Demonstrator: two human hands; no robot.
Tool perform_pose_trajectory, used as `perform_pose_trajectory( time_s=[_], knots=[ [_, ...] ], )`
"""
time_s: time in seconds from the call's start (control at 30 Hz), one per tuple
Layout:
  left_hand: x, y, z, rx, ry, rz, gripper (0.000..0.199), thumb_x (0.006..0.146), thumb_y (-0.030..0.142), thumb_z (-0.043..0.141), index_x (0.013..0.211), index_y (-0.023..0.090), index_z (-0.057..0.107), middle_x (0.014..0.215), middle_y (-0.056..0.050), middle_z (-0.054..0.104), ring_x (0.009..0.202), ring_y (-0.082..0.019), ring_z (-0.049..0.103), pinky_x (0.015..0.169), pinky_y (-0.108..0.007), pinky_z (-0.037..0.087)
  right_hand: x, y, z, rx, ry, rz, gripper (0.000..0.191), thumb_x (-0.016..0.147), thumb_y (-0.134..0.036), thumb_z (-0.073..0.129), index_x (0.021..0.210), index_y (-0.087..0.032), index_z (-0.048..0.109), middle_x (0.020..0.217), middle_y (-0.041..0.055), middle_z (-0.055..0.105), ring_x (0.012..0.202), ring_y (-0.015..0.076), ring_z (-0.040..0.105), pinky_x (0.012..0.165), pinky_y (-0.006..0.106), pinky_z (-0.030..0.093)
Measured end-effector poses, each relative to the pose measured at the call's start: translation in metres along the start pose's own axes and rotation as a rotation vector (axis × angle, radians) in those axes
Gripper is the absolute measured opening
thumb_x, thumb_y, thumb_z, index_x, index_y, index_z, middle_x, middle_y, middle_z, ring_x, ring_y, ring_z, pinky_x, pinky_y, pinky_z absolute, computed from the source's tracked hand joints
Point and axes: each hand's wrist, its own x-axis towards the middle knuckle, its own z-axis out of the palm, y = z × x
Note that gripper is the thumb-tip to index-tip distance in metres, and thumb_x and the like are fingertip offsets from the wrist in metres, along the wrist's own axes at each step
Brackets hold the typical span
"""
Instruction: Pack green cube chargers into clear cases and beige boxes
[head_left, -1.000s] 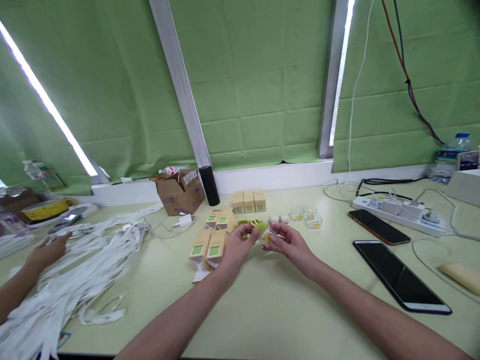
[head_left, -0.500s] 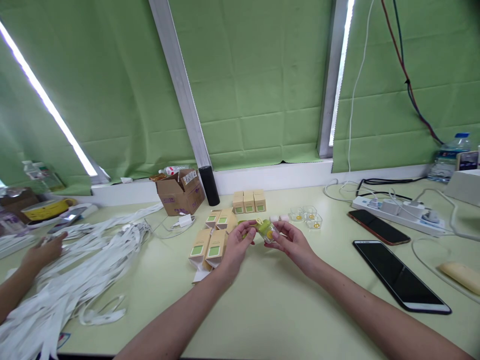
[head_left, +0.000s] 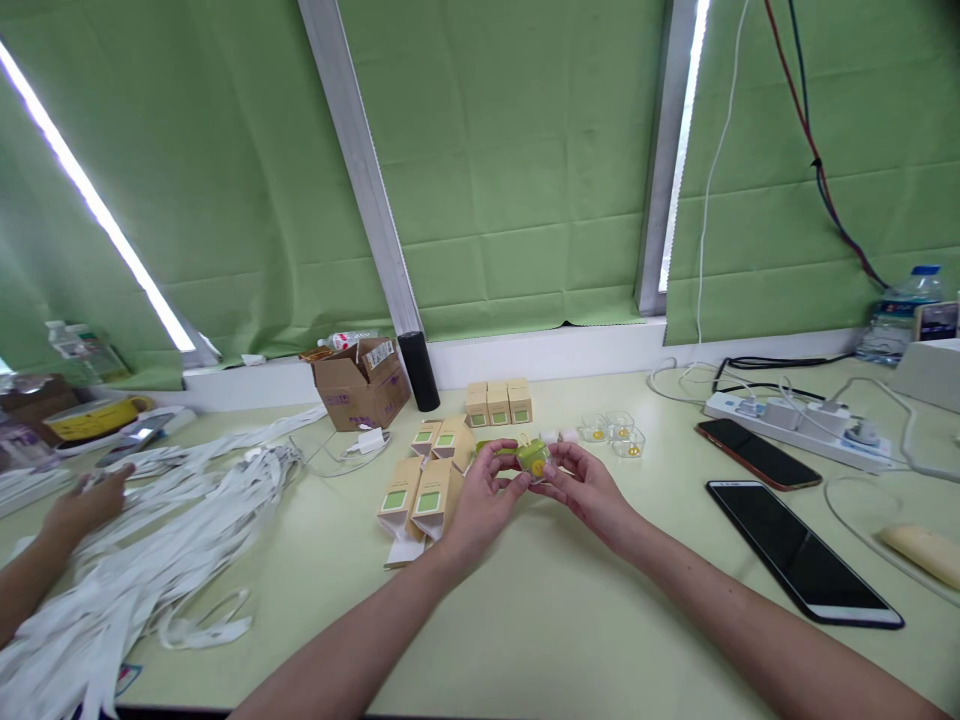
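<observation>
A small green item point(head_left: 533, 456) with a yellow spot at its lower end, seemingly inside a clear plastic case, is held up over the table between my two hands. My left hand point(head_left: 484, 498) pinches it from the left, fingertips curled at its side. From the right, my right hand point(head_left: 589, 492) grips it with thumb and fingers. Just left of my left hand stand tan cartons point(head_left: 433, 497) with green label squares. Behind my right hand, several clear plastic cases point(head_left: 628, 443) with yellow spots sit on the table, near small whitish pieces point(head_left: 551, 437) partly hidden by my fingers.
More tan cartons point(head_left: 498, 402) stand at the back, near a black cylinder point(head_left: 418, 371) and an open cardboard box point(head_left: 362, 384). At right lie two phones point(head_left: 802, 550) and a power strip point(head_left: 799, 430). Another person's hand point(head_left: 90, 505) is beside white straps point(head_left: 172, 540) at left.
The green item has turned more upright between my hands. My left hand has shifted slightly right and its fingers have closed in nearer the item. The other person's hand looks unchanged.
</observation>
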Motion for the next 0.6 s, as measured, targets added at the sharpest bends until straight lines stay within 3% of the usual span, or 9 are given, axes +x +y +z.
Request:
perform_pose_trajectory(
  time_s=[0.2, 0.6],
  knots=[
    [0.0010, 0.0047, 0.0011, -0.111, 0.017, -0.046, 0.056, 0.081, 0.048, 0.085, 0.120, 0.020, 0.057, 0.101, -0.007, 0.071, 0.099, -0.021, 0.071, 0.089, -0.036, 0.058, 0.0009, 0.0025, 0.0005, 0.035, -0.033, 0.023, 0.052, 0.071, -0.045, 0.095, 0.105, -0.022, 0.064, 0.101, 0.0026, 0.071, 0.089, 0.0233, 0.077, 0.102, 0.053, 0.058],
    [0.0032, -0.0005, -0.0029, -0.178, 0.040, -0.064, 0.054, 0.082, 0.049, 0.085, 0.122, 0.019, 0.063, 0.104, -0.010, 0.076, 0.097, -0.023, 0.074, 0.092, -0.038, 0.057, -0.0045, -0.0043, 0.0008, 0.031, -0.131, -0.011, 0.056, 0.082, -0.046, 0.087, 0.126, -0.031, 0.056, 0.101, 0.0002, 0.071, 0.096, 0.0240, 0.078, 0.104, 0.054, 0.056]
  ],
)
